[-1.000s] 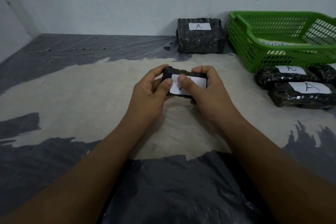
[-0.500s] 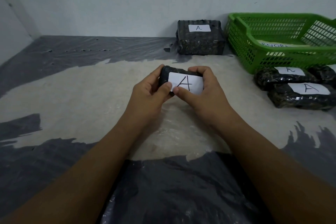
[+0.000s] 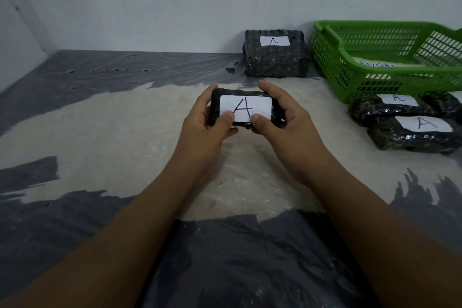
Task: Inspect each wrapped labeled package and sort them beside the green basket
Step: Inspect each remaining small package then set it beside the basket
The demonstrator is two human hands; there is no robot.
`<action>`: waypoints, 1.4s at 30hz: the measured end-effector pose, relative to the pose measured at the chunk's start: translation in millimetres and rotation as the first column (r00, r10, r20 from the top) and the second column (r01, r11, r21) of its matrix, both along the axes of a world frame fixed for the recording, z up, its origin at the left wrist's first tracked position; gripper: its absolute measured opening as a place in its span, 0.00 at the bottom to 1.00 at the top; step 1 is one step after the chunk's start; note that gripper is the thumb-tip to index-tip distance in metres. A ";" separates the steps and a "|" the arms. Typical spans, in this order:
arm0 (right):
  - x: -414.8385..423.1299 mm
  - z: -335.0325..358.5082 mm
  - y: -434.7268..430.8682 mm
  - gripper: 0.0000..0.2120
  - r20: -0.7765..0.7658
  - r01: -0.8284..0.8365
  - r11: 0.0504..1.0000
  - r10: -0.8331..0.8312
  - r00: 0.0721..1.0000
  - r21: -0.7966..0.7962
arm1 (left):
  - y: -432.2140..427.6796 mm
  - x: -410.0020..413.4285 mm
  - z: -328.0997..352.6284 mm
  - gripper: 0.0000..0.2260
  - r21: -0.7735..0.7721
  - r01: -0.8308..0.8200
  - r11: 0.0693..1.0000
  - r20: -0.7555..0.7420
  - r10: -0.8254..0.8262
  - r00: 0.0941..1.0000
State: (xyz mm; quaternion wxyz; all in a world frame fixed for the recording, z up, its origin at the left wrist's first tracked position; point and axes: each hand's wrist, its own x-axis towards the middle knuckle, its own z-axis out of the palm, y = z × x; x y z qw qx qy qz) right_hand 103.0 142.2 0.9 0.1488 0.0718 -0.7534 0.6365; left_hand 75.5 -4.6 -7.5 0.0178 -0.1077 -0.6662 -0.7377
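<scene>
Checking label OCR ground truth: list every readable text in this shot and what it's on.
"A": label on the held package, gripped by left hand and right hand.
"A": package by the wall.
"A": front package beside the green basket.
"A", small: rear package behind it.
"BNOR", rest hidden: paper in the basket.
Unreadable: label on the edge package, cut off.

The floor [image 3: 112,132] is mottled: a pale, sandy patch across the middle, dark grey at 6 o'clock and from 9 round to 11, all under a wrinkled clear film [image 3: 240,190]. At 12 to 1 o'clock a large wrapped block [image 3: 275,62] labelled A stands against the wall. The green basket [image 3: 332,65] sits at 2 o'clock, just beside the block. At 3 o'clock, close against the basket's near side, lie the farther package [image 3: 375,110] and the nearer package [image 3: 400,139], both labelled A and touching each other. A third package [image 3: 447,106] is cut off by the frame edge.
</scene>
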 end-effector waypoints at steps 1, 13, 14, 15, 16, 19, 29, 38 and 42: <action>0.0 -0.1 -1.6 0.24 -0.010 0.002 1.000 -0.002 1.000 0.008 | 0.6 0.5 0.2 0.23 0.003 -0.004 1.000 -0.002 0.004 1.000; -2.6 -5.3 -2.7 0.22 0.077 -0.078 0.993 0.085 0.993 -0.092 | -2.5 -1.5 -2.5 0.28 -0.057 -0.074 0.996 -0.049 0.071 0.996; -2.8 -5.4 -2.3 0.20 0.096 -0.080 0.989 0.093 0.991 -0.124 | -2.9 -1.5 -2.8 0.28 -0.071 -0.083 0.994 -0.060 0.079 0.995; -2.5 -4.9 -1.7 0.18 0.110 -0.079 0.985 0.097 0.989 -0.154 | -2.9 -1.0 -2.8 0.27 -0.083 -0.086 0.993 -0.071 0.080 0.994; -2.5 -4.5 -1.4 0.16 0.115 -0.073 0.983 0.093 0.989 -0.167 | -2.5 -0.6 -2.7 0.27 -0.089 -0.083 0.992 -0.079 0.076 0.994; -2.6 -4.0 -2.2 0.14 0.098 -0.049 0.986 0.065 0.993 -0.159 | -1.4 -1.3 -2.9 0.21 -0.069 -0.079 0.995 -0.070 0.074 0.995; -5.6 -3.9 -5.6 0.08 0.091 0.055 0.985 -0.040 0.995 -0.164 | 2.0 2.3 0.1 0.14 -0.089 -0.029 0.996 -0.127 0.018 0.992; -3.1 -3.0 -5.2 0.11 0.073 0.059 0.997 -0.056 0.996 -0.048 | 3.2 6.7 2.6 0.09 -0.092 -0.002 0.996 -0.101 -0.008 0.995; -0.7 -3.0 -6.7 0.14 0.062 0.045 0.999 -0.044 0.997 -0.013 | 3.3 6.6 3.5 0.10 -0.126 -0.020 0.992 -0.162 -0.001 0.987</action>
